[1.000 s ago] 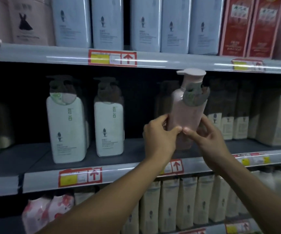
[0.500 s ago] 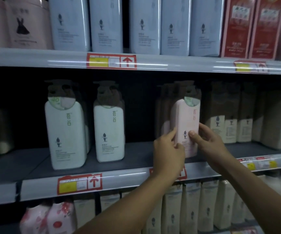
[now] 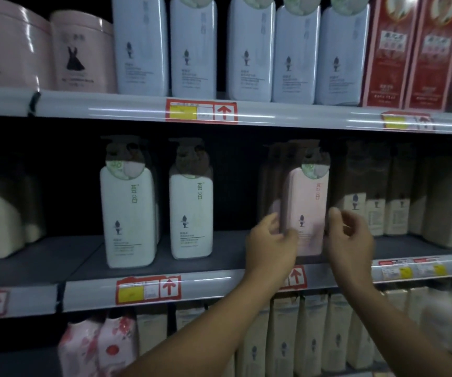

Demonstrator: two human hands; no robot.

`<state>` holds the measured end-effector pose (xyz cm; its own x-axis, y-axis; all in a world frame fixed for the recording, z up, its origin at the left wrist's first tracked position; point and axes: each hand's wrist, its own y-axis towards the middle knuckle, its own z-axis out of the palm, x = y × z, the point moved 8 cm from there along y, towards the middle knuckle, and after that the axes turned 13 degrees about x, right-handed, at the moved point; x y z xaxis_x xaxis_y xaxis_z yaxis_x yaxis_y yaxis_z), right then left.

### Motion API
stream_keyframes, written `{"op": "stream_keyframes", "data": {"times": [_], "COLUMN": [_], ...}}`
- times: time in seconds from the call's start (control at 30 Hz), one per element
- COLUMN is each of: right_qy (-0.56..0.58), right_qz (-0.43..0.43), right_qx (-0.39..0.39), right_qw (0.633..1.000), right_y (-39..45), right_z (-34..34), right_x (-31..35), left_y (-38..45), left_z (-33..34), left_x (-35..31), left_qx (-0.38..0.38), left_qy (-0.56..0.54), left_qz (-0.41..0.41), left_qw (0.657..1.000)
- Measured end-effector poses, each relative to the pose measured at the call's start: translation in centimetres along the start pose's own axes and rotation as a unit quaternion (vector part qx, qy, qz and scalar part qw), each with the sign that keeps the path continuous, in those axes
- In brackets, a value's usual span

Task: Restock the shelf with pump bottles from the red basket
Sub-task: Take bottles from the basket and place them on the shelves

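Set down since a second ago: pink bottle [image 3: 305, 210] now upright on the middle shelf [image 3: 89, 257], right of the white bottles [image 3: 128, 213]. Flanked low by left hand [image 3: 271, 244] and right hand [image 3: 351, 240], fingers loosely curved; grip impossible to tell through blur. Best squared label-forward before letting go.

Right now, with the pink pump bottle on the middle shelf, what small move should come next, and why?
Probably let go and draw both hands back: the pink pump bottle stands upright on the middle shelf, label forward, the left hand and right hand flanking it.
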<state>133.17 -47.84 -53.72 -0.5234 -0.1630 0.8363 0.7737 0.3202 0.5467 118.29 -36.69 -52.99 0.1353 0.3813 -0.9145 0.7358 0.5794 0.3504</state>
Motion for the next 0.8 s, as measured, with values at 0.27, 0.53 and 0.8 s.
{"op": "stream_keyframes", "data": {"times": [0.27, 0.53, 0.8], "right_qy": [0.088, 0.081, -0.203], "right_qz": [-0.02, 0.015, 0.066], "right_qx": [0.169, 0.306, 0.645], "right_qw": [0.981, 0.949, 0.733], "right_y": [-9.1, -23.3, -46.9], "right_z": [8.6, 16.1, 26.0], "right_x": [10.3, 11.7, -1.9], "left_y": [-5.6, -19.1, -42.1], "left_z": [-7.9, -18.6, -29.2], "left_x": [-3.3, 1.0, 19.6], "left_qx": [-0.059, -0.093, -0.127], "left_qy": [-0.048, -0.039, 0.06], "left_qz": [0.016, -0.04, -0.259], "left_qw": [0.997, 0.994, 0.956]}}
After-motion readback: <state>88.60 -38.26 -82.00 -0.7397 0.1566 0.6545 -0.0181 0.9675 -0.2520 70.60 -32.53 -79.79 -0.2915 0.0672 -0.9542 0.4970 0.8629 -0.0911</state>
